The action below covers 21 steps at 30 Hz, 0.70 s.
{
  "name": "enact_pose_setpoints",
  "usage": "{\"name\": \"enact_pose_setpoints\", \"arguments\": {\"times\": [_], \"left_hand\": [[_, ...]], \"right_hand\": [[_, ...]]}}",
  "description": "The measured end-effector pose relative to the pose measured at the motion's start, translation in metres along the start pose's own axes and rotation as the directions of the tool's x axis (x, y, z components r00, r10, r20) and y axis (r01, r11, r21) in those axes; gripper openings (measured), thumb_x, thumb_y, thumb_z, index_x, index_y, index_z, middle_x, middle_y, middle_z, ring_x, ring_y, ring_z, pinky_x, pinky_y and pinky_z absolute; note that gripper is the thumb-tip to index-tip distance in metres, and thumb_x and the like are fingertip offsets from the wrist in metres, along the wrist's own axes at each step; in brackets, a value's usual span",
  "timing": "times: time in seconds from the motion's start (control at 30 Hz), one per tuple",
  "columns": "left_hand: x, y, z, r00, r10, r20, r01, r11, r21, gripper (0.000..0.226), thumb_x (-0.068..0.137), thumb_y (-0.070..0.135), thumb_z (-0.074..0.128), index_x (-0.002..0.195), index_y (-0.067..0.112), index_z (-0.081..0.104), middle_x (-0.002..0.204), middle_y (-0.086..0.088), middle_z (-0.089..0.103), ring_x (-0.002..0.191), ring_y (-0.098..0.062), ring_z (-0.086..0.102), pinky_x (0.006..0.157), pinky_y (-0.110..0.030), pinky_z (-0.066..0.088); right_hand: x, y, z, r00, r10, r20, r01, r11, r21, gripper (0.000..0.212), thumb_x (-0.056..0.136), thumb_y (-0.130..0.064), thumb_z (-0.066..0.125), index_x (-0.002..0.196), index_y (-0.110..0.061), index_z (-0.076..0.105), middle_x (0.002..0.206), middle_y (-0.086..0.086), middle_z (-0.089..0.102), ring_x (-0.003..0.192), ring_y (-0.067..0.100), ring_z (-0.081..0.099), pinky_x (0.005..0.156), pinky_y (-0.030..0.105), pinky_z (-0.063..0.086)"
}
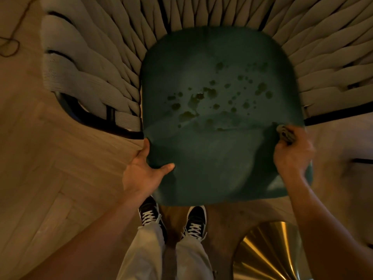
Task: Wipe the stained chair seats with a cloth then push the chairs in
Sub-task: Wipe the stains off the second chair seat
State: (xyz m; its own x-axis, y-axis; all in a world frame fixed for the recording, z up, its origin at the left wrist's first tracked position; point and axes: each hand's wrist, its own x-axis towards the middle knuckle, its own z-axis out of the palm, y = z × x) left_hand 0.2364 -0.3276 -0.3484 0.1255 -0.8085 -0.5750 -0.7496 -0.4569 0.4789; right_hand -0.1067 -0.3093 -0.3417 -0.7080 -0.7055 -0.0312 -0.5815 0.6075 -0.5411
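Floor: light wood parquet, herringbone laid | Furniture: woven grey rope backrest on dark metal frame, seen upper left to upper right | Lower right: ribbed brass-coloured base | Light: dim, warm.

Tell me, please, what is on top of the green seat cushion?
Dark stains dot the cushion's middle. The left hand grips its near-left edge; the right hand, holding a cloth, rests at its right edge and hides the surface beneath.
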Motion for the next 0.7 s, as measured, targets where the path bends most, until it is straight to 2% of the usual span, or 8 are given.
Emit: {"name": "enact_pose_setpoints", "arguments": {"times": [0.1, 0.23, 0.33, 0.43, 0.53, 0.6, 0.67, 0.7], "left_hand": [[0.006, -0.008, -0.007, 0.999, 0.033, 0.008, -0.032, 0.998, -0.054, 0.066, 0.09, 0.046, 0.058, 0.148, 0.037, 0.029, 0.141, 0.0, 0.05, 0.124, -0.024, 0.051, 0.104, -0.038, 0.042], [0.013, -0.014, -0.014, 1.0, 0.012, 0.005, -0.01, 0.965, -0.261, 0.05, 0.091, 0.03, 0.062, 0.138, 0.038, 0.047, 0.133, 0.006, 0.057, 0.124, -0.016, 0.053, 0.103, -0.027, 0.04], [0.015, -0.019, -0.019, 0.999, -0.006, 0.045, 0.022, 0.922, -0.387, 0.045, 0.092, 0.018, 0.062, 0.132, 0.037, 0.054, 0.125, 0.012, 0.061, 0.115, -0.005, 0.055, 0.092, -0.014, 0.04], [0.019, -0.023, -0.022, 0.998, 0.015, 0.058, 0.011, 0.902, -0.432, 0.037, 0.091, 0.011, 0.061, 0.124, 0.028, 0.064, 0.111, 0.015, 0.064, 0.096, 0.003, 0.059, 0.072, 0.001, 0.039], [0.021, -0.027, -0.022, 0.999, -0.013, 0.052, 0.03, 0.934, -0.357, 0.023, 0.089, 0.007, 0.059, 0.103, 0.019, 0.073, 0.088, 0.001, 0.069, 0.069, -0.007, 0.058, 0.056, -0.008, 0.038], [0.021, -0.03, -0.021, 0.998, -0.019, 0.053, 0.036, 0.94, -0.34, 0.021, 0.089, 0.007, 0.059, 0.086, 0.024, 0.071, 0.078, 0.005, 0.067, 0.064, -0.007, 0.058, 0.054, -0.008, 0.041], [0.02, -0.03, -0.018, 0.999, 0.002, 0.043, 0.013, 0.936, -0.353, 0.022, 0.089, 0.011, 0.062, 0.083, 0.031, 0.068, 0.076, 0.009, 0.067, 0.071, -0.011, 0.064, 0.062, -0.014, 0.049], [0.018, -0.028, -0.016, 0.999, 0.021, 0.038, -0.006, 0.929, -0.371, 0.02, 0.088, 0.013, 0.063, 0.093, 0.032, 0.07, 0.083, 0.008, 0.07, 0.077, -0.011, 0.067, 0.07, -0.023, 0.054]], "right_hand": [[-0.037, -0.034, 0.024, 0.997, -0.061, 0.053, 0.06, 0.998, 0.021, 0.039, 0.078, 0.003, 0.06, 0.113, -0.012, 0.065, 0.111, 0.014, 0.064, 0.102, 0.027, 0.06, 0.09, 0.02, 0.039], [-0.098, -0.088, 0.065, 0.979, -0.142, 0.15, 0.133, 0.989, 0.068, 0.043, 0.074, 0.005, 0.067, 0.114, -0.013, 0.065, 0.111, 0.012, 0.064, 0.099, 0.024, 0.061, 0.088, 0.023, 0.042], [-0.142, -0.126, 0.095, 0.939, -0.256, 0.232, 0.233, 0.965, 0.12, 0.044, 0.073, 0.001, 0.07, 0.114, -0.014, 0.065, 0.11, 0.01, 0.064, 0.097, 0.02, 0.062, 0.085, 0.028, 0.051], [-0.174, -0.163, 0.123, 0.893, -0.34, 0.296, 0.296, 0.937, 0.184, 0.041, 0.068, 0.002, 0.066, 0.106, -0.012, 0.069, 0.096, 0.012, 0.065, 0.081, 0.026, 0.063, 0.07, 0.034, 0.055], [-0.187, -0.185, 0.135, 0.853, -0.389, 0.347, 0.336, 0.919, 0.204, 0.039, 0.066, -0.006, 0.061, 0.103, -0.012, 0.071, 0.091, 0.013, 0.065, 0.075, 0.03, 0.062, 0.064, 0.034, 0.054], [-0.184, -0.182, 0.134, 0.818, -0.443, 0.368, 0.4, 0.896, 0.191, 0.036, 0.071, -0.009, 0.059, 0.105, -0.012, 0.071, 0.092, 0.012, 0.065, 0.078, 0.029, 0.061, 0.065, 0.035, 0.055], [-0.176, -0.173, 0.128, 0.77, -0.514, 0.377, 0.494, 0.855, 0.157, 0.036, 0.075, -0.014, 0.054, 0.108, -0.012, 0.069, 0.094, 0.013, 0.064, 0.081, 0.029, 0.059, 0.069, 0.033, 0.052], [-0.17, -0.169, 0.125, 0.756, -0.537, 0.374, 0.527, 0.839, 0.138, 0.038, 0.075, -0.015, 0.052, 0.109, -0.012, 0.068, 0.095, 0.013, 0.063, 0.083, 0.028, 0.057, 0.071, 0.032, 0.05]]}}
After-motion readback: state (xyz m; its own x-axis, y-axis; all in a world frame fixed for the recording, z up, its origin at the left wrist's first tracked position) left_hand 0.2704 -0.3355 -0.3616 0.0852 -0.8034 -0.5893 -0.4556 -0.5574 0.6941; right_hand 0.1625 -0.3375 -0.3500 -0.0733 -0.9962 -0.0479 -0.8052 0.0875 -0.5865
